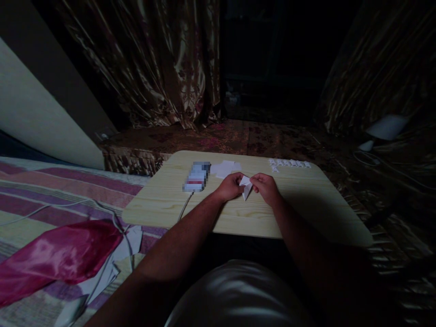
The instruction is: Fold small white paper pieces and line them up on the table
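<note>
Both hands meet over a light wooden table (238, 222), around a folded piece of white paper (245, 193) with a point facing down. My left hand (231, 186) grips the paper's left side. At its upper right, the fingers of my right hand (265, 185) pinch the edge. Just beyond my left hand lie loose white paper sheets (225, 168). Several small folded white paper pieces (289, 163) sit in a row near the table's far right edge, one of them below the row's left end.
A phone (196, 176), its screen blurred, lies left of my hands with a cable (185, 206) running off the near edge. On the striped bed (150, 247) at left are a shiny pink cloth (75, 250) and papers (131, 240). A white lamp (386, 127) stands at right.
</note>
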`<state>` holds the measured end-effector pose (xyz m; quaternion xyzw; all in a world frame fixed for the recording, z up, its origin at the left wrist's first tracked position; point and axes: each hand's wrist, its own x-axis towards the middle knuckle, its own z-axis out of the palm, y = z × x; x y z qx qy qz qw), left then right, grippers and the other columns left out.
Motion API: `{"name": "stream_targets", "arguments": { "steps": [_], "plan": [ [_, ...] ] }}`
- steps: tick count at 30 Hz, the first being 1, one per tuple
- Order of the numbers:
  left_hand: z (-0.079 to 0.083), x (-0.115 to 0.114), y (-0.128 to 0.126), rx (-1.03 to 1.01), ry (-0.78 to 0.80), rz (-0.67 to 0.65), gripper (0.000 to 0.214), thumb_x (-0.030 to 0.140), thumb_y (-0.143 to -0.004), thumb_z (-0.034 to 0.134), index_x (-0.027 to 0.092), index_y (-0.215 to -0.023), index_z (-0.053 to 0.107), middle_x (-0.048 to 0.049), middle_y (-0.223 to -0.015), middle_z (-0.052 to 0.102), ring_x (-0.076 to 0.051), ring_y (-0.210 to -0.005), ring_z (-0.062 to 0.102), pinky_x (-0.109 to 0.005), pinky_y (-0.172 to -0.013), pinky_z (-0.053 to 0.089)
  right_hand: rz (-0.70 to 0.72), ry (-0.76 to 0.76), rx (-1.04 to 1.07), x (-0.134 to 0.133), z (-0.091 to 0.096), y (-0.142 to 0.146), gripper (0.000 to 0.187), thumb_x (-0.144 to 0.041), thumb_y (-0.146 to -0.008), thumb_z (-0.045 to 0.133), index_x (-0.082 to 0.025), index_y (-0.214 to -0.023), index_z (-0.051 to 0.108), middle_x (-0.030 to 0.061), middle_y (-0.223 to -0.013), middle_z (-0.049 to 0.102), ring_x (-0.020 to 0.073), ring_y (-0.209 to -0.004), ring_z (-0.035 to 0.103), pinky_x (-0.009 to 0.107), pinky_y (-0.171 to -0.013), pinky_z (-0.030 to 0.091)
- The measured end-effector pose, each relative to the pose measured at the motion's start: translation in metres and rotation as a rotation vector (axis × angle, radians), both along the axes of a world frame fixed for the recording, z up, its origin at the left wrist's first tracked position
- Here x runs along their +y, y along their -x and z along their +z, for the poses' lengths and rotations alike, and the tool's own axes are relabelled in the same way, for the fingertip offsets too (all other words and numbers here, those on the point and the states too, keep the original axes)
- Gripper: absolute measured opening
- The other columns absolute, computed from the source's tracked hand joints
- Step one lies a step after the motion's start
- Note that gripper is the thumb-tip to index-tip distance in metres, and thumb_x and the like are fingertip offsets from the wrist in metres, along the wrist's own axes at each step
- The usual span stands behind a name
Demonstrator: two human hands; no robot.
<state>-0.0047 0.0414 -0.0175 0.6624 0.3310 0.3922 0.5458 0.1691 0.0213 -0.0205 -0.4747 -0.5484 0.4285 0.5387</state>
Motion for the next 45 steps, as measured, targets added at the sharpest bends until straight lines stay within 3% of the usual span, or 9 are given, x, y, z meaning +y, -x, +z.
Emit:
{"name": "stream_targets", "arguments": {
  "steps": [4,9,12,17,21,27,32,38,45],
  "plan": [
    [0.004,-0.002,0.002,0.004,0.002,0.043,0.027,0.019,-0.061,0.072,0.014,-0.084,0.059,0.0039,-0.063,0.058,-0.006,-0.047,0.045,-0.019,-0.045,0.030,-0.004,-0.047,0.015,-0.004,0.004,0.003,0.024,-0.041,-0.074,0.068,-0.019,-0.082,0.063,-0.0042,-0.055,0.054,0.0097,-0.046,0.045,0.022,-0.044,0.034],
    [0.006,-0.003,-0.001,-0.012,0.004,0.189,0.025,0.024,-0.065,0.072,0.016,-0.083,0.057,0.0044,-0.059,0.057,-0.008,-0.044,0.048,-0.020,-0.043,0.032,-0.044,-0.208,-0.165,-0.011,0.008,0.005,0.030,-0.029,-0.075,0.063,-0.022,-0.103,0.068,0.0041,-0.097,0.066,0.0093,-0.054,0.052,0.024,-0.049,0.042],
    [0.002,-0.001,-0.003,-0.004,-0.011,0.232,0.024,0.024,-0.066,0.072,0.016,-0.083,0.057,0.0040,-0.058,0.058,-0.009,-0.044,0.050,-0.020,-0.044,0.033,-0.047,-0.365,-0.314,-0.015,0.007,0.008,0.036,-0.022,-0.073,0.064,-0.024,-0.109,0.069,0.0088,-0.129,0.055,0.0093,-0.062,0.056,0.028,-0.062,0.051],
    [-0.004,0.006,-0.001,-0.003,-0.047,0.316,0.021,0.021,-0.064,0.071,0.015,-0.081,0.060,0.0012,-0.066,0.063,-0.010,-0.054,0.054,-0.020,-0.049,0.038,-0.046,-0.444,-0.509,-0.020,0.009,0.014,0.043,-0.025,-0.067,0.075,-0.025,-0.110,0.068,0.0096,-0.142,0.045,0.0118,-0.070,0.057,0.033,-0.074,0.054],
    [-0.003,0.006,0.000,-0.024,0.010,0.319,0.028,0.021,-0.064,0.073,0.016,-0.087,0.059,0.0013,-0.068,0.064,-0.010,-0.051,0.056,-0.020,-0.047,0.039,-0.100,-0.450,-0.508,-0.020,0.009,0.017,0.036,-0.023,-0.069,0.072,-0.022,-0.105,0.065,0.0111,-0.137,0.051,0.0123,-0.069,0.058,0.033,-0.075,0.053],
    [0.002,0.000,-0.003,-0.077,0.079,0.253,0.038,0.020,-0.067,0.072,0.018,-0.099,0.051,0.0003,-0.067,0.065,-0.013,-0.046,0.061,-0.019,-0.042,0.039,-0.205,-0.244,-0.278,-0.009,0.000,0.014,0.036,-0.028,-0.074,0.064,-0.023,-0.109,0.056,0.0055,-0.100,0.068,0.0146,-0.066,0.060,0.027,-0.061,0.050],
    [0.004,-0.001,-0.002,-0.088,0.090,0.262,0.048,0.019,-0.067,0.073,0.020,-0.109,0.049,0.0007,-0.070,0.065,-0.012,-0.046,0.061,-0.017,-0.042,0.038,-0.190,-0.137,-0.128,-0.002,-0.004,0.010,0.016,-0.032,-0.075,0.061,-0.022,-0.088,0.059,-0.0002,-0.066,0.065,0.0153,-0.052,0.059,0.025,-0.048,0.045],
    [0.003,-0.003,-0.003,-0.061,0.066,0.217,0.057,0.018,-0.067,0.070,0.021,-0.118,0.047,0.0016,-0.072,0.065,-0.011,-0.046,0.059,-0.018,-0.043,0.037,-0.237,-0.114,-0.065,-0.001,0.000,0.005,0.012,-0.032,-0.071,0.064,-0.022,-0.076,0.060,-0.0015,-0.056,0.062,0.0140,-0.044,0.053,0.025,-0.043,0.040],
    [0.010,-0.002,-0.003,-0.093,-0.067,0.335,0.027,0.036,-0.079,0.060,0.015,-0.094,0.071,-0.0039,-0.087,0.070,-0.015,-0.076,0.062,-0.023,-0.066,0.047,-0.206,-0.082,-0.072,-0.003,0.003,0.006,0.011,-0.031,-0.068,0.063,-0.022,-0.074,0.060,-0.0032,-0.054,0.060,0.0126,-0.043,0.051,0.024,-0.042,0.038]
  ]
}}
